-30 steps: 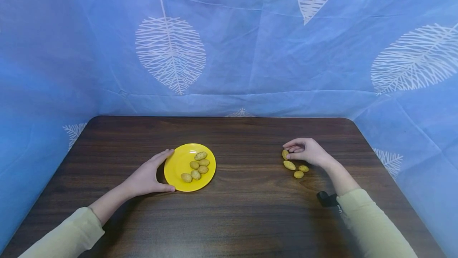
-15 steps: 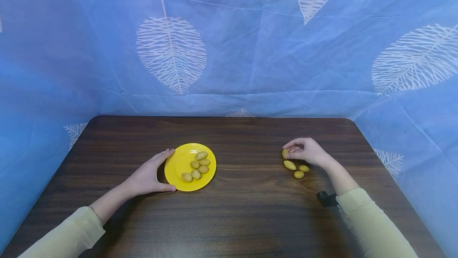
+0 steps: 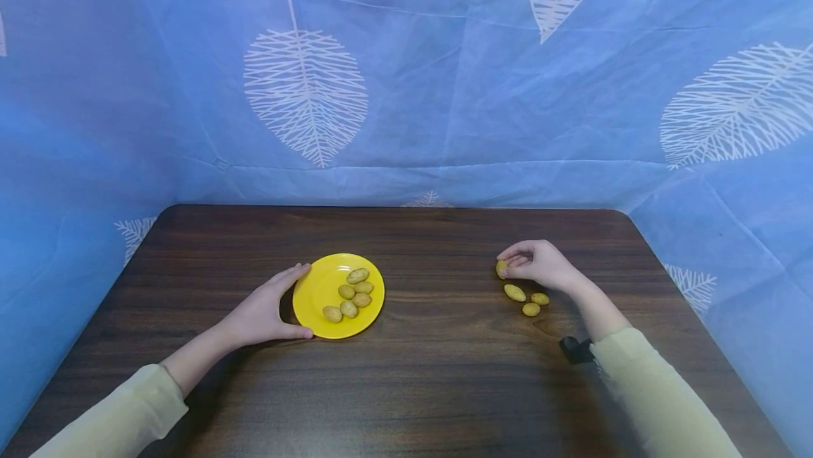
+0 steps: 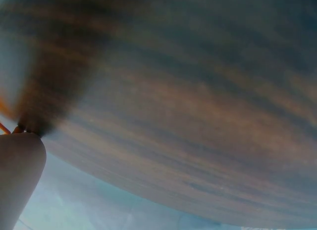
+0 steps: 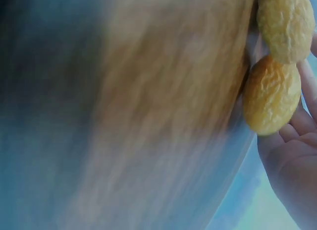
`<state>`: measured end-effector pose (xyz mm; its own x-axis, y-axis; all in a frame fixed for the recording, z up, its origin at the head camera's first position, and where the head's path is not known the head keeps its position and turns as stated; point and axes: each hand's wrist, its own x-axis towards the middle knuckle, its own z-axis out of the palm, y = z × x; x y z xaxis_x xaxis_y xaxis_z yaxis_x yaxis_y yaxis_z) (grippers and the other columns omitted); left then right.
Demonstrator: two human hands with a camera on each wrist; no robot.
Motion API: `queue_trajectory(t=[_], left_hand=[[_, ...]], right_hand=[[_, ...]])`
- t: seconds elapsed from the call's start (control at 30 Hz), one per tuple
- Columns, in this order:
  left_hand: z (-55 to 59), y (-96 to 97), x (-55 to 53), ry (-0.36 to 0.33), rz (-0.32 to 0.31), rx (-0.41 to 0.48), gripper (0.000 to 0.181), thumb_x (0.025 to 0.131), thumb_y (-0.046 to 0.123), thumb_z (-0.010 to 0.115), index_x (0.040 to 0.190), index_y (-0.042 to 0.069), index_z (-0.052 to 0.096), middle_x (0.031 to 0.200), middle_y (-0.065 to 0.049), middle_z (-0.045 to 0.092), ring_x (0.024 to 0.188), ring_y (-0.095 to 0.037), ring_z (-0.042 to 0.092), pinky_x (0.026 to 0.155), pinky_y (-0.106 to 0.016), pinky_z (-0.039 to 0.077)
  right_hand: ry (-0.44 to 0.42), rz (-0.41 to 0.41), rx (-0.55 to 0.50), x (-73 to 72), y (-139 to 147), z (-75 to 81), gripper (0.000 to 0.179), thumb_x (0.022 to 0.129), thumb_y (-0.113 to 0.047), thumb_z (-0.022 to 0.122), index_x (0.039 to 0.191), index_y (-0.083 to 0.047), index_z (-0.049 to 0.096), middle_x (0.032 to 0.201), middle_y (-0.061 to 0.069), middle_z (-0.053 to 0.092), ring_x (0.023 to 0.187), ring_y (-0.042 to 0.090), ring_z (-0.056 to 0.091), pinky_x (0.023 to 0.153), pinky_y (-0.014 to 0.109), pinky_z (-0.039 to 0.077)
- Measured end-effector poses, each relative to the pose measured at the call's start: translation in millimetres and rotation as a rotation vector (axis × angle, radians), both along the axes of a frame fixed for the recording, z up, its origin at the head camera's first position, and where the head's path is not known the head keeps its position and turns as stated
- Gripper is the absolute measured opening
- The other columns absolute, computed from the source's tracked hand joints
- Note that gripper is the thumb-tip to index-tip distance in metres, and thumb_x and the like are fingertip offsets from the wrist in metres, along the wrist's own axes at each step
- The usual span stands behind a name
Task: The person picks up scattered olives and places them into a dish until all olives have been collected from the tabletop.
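My left hand (image 3: 257, 318) spans the near-left side of a round yellow plate (image 3: 306, 303), thumb at the front rim and fingertips at the back. Several small, wrinkled, oval yellow pieces (image 3: 358, 275), like little potatoes or dates, lie on the plate. Over on the right, my right hand (image 3: 541, 264) pinches another wrinkled yellow oval (image 3: 501, 269) between thumb and fingers. Three more such pieces (image 3: 514, 293) rest on the table just below that hand. In the right wrist view, two yellow ovals (image 5: 272, 94) show up close, partly covering the hand. The left wrist view catches a blurred fingertip (image 4: 22, 165).
The dark wood-grain table (image 3: 413, 387) has rounded far corners. Behind and beside it hangs a blue cloth (image 3: 438, 91) with white leaf prints. A small black device (image 3: 575, 350) sits at the right wrist, by the pale sleeve cuff.
My right hand has shifted slightly left and away from me, with the pinched yellow oval moving along in it. The left hand and plate stay in place.
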<state>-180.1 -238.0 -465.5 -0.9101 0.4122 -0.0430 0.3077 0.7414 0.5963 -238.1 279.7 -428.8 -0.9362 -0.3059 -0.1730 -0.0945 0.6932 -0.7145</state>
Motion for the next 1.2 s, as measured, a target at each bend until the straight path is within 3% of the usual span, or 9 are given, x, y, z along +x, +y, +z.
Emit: queue_trajectory(t=[0.47, 0.73, 1.2], left_hand=[[1.3, -0.5, -0.1, 0.011, -0.006, -0.004, 0.114, 0.076, 0.038, 0.096, 0.163, -0.002, 0.035, 0.167, -0.032, 0.036, 0.153, -0.055, 0.037, 0.118, -0.072, 0.040], [3.0, 0.0, 0.1, 0.032, -0.016, -0.002, 0.114, 0.075, 0.039, 0.097, 0.162, -0.003, 0.036, 0.165, -0.033, 0.038, 0.151, -0.055, 0.038, 0.116, -0.073, 0.041], [1.2, -1.5, 0.0, 0.010, -0.009, -0.001, 0.114, 0.075, 0.038, 0.097, 0.162, -0.003, 0.035, 0.166, -0.033, 0.036, 0.152, -0.055, 0.037, 0.117, -0.072, 0.041]], right_hand=[[0.019, 0.036, -0.054, -7.1, -34, 4.8, 0.029, 0.098, -0.011, 0.075, 0.123, 0.005, 0.074, 0.114, 0.021, 0.076, 0.098, 0.019, 0.072, 0.084, 0.029, 0.060], [0.033, 0.073, -0.095, -10.9, -63, 5.2, 0.029, 0.097, -0.010, 0.077, 0.122, 0.004, 0.074, 0.113, 0.022, 0.075, 0.099, 0.022, 0.071, 0.086, 0.031, 0.060], [-0.001, 0.117, -0.156, -11.3, -109, 7.4, 0.030, 0.096, -0.012, 0.078, 0.122, 0.003, 0.075, 0.114, 0.020, 0.074, 0.103, 0.026, 0.071, 0.091, 0.036, 0.060]])
